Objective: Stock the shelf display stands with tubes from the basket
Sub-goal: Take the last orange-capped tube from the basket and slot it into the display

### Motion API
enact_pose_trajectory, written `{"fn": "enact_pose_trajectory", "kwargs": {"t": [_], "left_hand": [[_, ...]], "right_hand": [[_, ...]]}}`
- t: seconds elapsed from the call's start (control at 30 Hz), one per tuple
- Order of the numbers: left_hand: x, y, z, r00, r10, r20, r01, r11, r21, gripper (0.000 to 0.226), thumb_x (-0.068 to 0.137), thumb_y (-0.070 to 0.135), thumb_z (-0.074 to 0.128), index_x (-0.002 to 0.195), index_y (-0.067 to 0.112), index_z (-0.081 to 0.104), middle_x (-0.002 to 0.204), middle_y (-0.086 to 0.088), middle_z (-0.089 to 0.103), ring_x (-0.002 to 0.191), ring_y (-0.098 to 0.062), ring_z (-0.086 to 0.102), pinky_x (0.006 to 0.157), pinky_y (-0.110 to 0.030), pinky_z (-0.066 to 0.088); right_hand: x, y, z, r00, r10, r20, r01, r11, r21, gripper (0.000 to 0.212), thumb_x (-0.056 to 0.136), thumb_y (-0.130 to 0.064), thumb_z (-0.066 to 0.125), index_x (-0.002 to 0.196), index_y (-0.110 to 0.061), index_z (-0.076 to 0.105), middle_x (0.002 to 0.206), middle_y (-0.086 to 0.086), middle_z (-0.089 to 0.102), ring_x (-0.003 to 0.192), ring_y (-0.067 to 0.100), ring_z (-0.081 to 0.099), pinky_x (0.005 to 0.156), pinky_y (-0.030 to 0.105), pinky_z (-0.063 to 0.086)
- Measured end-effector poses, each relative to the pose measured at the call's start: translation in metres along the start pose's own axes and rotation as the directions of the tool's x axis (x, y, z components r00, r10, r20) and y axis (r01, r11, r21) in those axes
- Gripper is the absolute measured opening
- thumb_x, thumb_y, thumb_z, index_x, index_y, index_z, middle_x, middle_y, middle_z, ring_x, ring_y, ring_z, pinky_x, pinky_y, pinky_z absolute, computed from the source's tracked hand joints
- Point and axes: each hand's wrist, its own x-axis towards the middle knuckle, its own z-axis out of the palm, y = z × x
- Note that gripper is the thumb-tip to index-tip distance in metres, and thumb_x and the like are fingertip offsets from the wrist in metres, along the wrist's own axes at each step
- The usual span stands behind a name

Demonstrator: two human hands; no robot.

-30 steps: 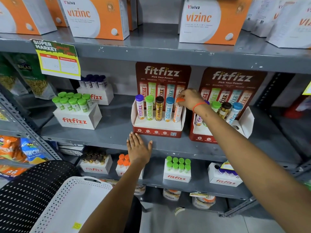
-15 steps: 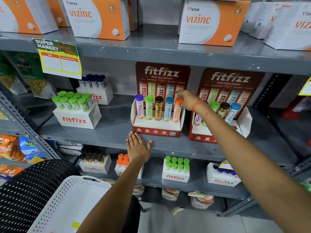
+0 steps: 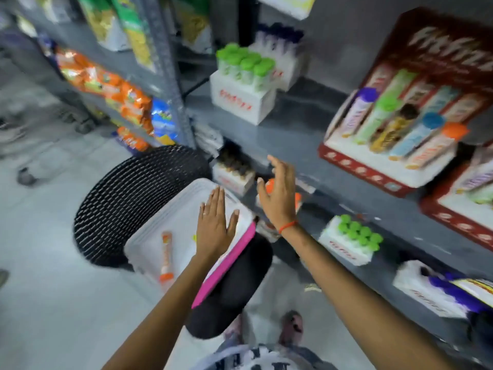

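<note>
Hands (image 3: 213, 231) (image 3: 278, 193) spread above basket (image 3: 149, 236)

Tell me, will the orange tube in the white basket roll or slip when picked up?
The orange tube lies flat, alone and round in the basket, so it may roll if nudged. It looks rigid and light. Its smooth label could be slightly slippery.

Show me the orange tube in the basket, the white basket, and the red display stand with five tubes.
orange tube (image 3: 166, 259): head view, middle of its body.
white basket (image 3: 138, 244): head view, bare left rim.
red display stand (image 3: 357, 170): head view, red front edge.
</note>
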Motion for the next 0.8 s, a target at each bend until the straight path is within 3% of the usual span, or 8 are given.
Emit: {"fn": "enact_pose_trajectory", "kwargs": {"t": [0.1,0.2,0.3,0.4,0.5,0.57,0.7,0.8], "left_hand": [[-0.047,-0.073,-0.003,0.976,-0.216,0.001,0.215,0.972,0.094,0.066,0.095,0.046,0.025,0.143,0.001,0.03,0.148,-0.018,0.036,0.136,-0.03,0.035,0.111,-0.05,0.026],[-0.086,-0.14,-0.004,0.913,-0.407,-0.008,0.402,0.9,0.169,0.061,0.094,0.039,0.028,0.14,0.0,0.035,0.144,-0.021,0.042,0.132,-0.034,0.041,0.108,-0.054,0.031],[-0.111,-0.184,-0.001,0.853,-0.522,-0.019,0.511,0.827,0.236,0.058,0.093,0.03,0.031,0.139,-0.005,0.034,0.143,-0.025,0.04,0.131,-0.038,0.041,0.106,-0.057,0.031],[-0.126,-0.208,0.004,0.806,-0.591,-0.033,0.577,0.772,0.268,0.059,0.094,0.026,0.028,0.147,0.001,0.02,0.154,-0.017,0.022,0.142,-0.029,0.021,0.113,-0.051,0.015],[-0.131,-0.218,0.013,0.774,-0.633,-0.026,0.621,0.749,0.231,0.054,0.1,0.024,0.027,0.148,0.003,0.017,0.156,-0.014,0.016,0.144,-0.027,0.015,0.115,-0.049,0.014],[-0.13,-0.22,0.015,0.767,-0.642,-0.013,0.629,0.746,0.218,0.053,0.101,0.025,0.028,0.148,0.003,0.017,0.157,-0.014,0.014,0.145,-0.026,0.012,0.115,-0.048,0.014],[-0.131,-0.221,0.015,0.759,-0.651,0.012,0.626,0.734,0.261,0.056,0.099,0.03,0.022,0.148,0.002,0.016,0.157,-0.013,0.011,0.145,-0.026,0.011,0.116,-0.047,0.011],[-0.128,-0.22,0.013,0.761,-0.648,0.032,0.611,0.733,0.299,0.056,0.1,0.029,0.029,0.147,0.001,0.018,0.157,-0.016,0.011,0.145,-0.027,0.009,0.116,-0.046,0.008]], "right_hand": [[-0.043,-0.002,0.082,0.954,0.028,0.299,-0.031,0.999,0.008,0.054,0.079,-0.015,0.053,0.131,-0.001,0.044,0.129,0.027,0.049,0.122,0.037,0.043,0.106,0.042,0.034],[-0.08,-0.002,0.148,0.817,0.013,0.576,0.017,0.999,-0.047,0.054,0.079,-0.009,0.06,0.131,-0.006,0.046,0.123,0.023,0.05,0.114,0.038,0.046,0.101,0.038,0.033],[-0.11,0.0,0.195,0.607,0.069,0.791,0.082,0.985,-0.149,0.051,0.084,-0.008,0.058,0.133,-0.011,0.045,0.124,0.022,0.044,0.115,0.038,0.044,0.101,0.037,0.035],[-0.138,0.0,0.229,0.359,0.09,0.929,0.204,0.964,-0.172,0.051,0.086,-0.004,0.051,0.136,-0.015,0.043,0.125,0.024,0.042,0.114,0.039,0.045,0.099,0.045,0.044],[-0.162,0.0,0.249,0.139,0.132,0.982,0.39,0.904,-0.176,0.041,0.092,-0.028,0.047,0.131,-0.015,0.047,0.124,0.022,0.052,0.11,0.037,0.053,0.097,0.045,0.044],[-0.174,0.008,0.256,0.134,0.049,0.99,0.524,0.844,-0.113,0.05,0.089,-0.048,0.045,0.123,-0.011,0.05,0.122,0.02,0.057,0.109,0.035,0.056,0.098,0.044,0.045],[-0.183,0.018,0.259,0.235,0.05,0.971,0.502,0.849,-0.165,0.053,0.087,-0.051,0.04,0.121,-0.011,0.048,0.117,0.017,0.056,0.108,0.035,0.056,0.093,0.041,0.044],[-0.172,0.011,0.246,0.318,0.044,0.947,0.515,0.831,-0.211,0.038,0.089,-0.033,0.048,0.121,-0.013,0.047,0.117,0.02,0.054,0.102,0.037,0.057,0.081,0.037,0.046]]}}
